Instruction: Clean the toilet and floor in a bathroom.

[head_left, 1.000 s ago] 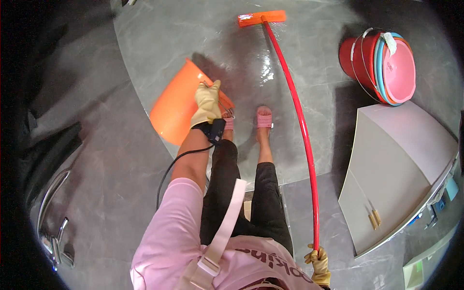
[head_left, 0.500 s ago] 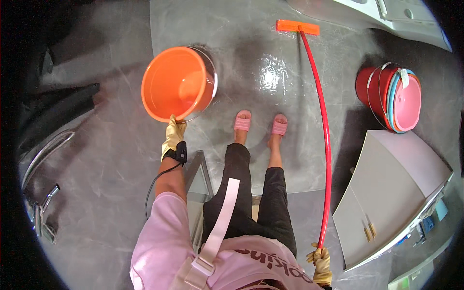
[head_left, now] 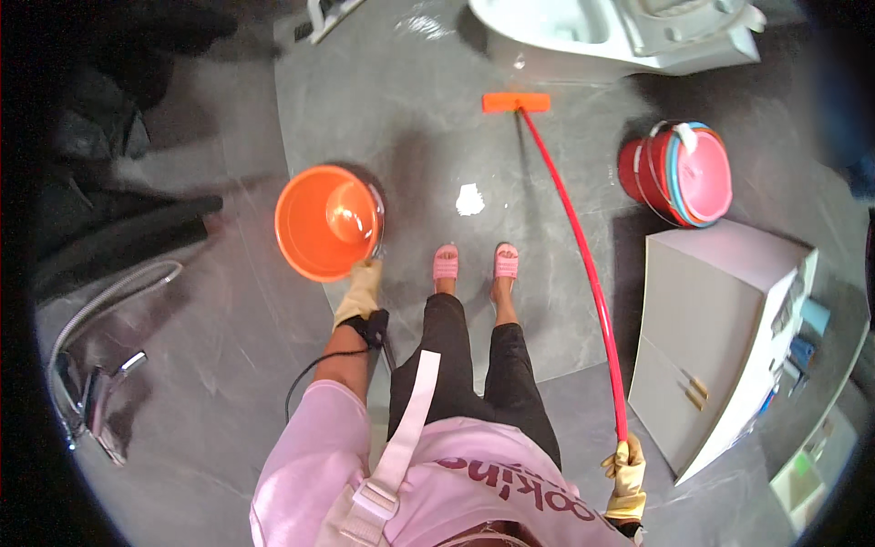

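Observation:
My left hand [head_left: 361, 288], in a yellow rubber glove, is closed on the rim of an orange bucket [head_left: 310, 232]. The bucket is tilted with its mouth toward me, and its inside looks wet and shiny. Its wire handle hangs at the right side. In my gloved right hand [head_left: 627, 472] is the upper end of the red pole of a floor squeegee [head_left: 592, 273]. Its orange head [head_left: 516, 103] rests on the grey floor, far ahead of my feet in pink slippers.
A white toilet [head_left: 620, 41] stands at the far right. Nested red, blue and pink buckets [head_left: 674, 173] are beside a white cabinet [head_left: 702, 346] on my right. A shower hose and tap [head_left: 114, 392] are at the left, near dark cloth-like shapes. The tiles [head_left: 410, 118] shine wet.
My view has shifted forward, bringing more of the toilet in. The orange bucket and my left hand sit lower in the picture. Both hands keep their holds.

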A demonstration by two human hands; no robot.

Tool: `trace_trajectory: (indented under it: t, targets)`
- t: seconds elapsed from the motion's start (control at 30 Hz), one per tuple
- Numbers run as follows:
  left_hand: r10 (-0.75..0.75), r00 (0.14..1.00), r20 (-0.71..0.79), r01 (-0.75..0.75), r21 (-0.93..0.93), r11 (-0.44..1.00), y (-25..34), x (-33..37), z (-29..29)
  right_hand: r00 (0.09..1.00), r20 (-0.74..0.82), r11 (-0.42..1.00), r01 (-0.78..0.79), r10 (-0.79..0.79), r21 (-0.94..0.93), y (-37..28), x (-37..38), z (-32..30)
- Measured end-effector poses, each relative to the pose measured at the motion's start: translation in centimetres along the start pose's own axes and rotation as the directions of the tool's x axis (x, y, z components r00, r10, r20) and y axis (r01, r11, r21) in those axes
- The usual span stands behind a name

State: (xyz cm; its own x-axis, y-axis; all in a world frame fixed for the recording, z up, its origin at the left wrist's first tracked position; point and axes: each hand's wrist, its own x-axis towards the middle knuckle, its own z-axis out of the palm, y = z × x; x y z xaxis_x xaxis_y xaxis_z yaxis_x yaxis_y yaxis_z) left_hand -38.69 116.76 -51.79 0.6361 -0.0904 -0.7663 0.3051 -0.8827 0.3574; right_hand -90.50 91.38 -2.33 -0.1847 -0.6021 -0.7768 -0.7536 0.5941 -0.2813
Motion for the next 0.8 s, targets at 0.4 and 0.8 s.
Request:
trace_trajectory:
  t: [0.4,0.8]
  targets:
    - [0.310,0.814,0.491,-0.222,-0.231,0.947,17.7,-14.6,-7.9,0.969,-0.231,0.937,-0.157,0.085,-0.311,12.1,-11.9,3.9]
    - [0.389,0.774,0.500,-0.482,0.067,0.873,26.2,-18.4,-12.9,0.998,0.000,0.949,-0.061,0.064,0.309,1.9,2.6,7.4]
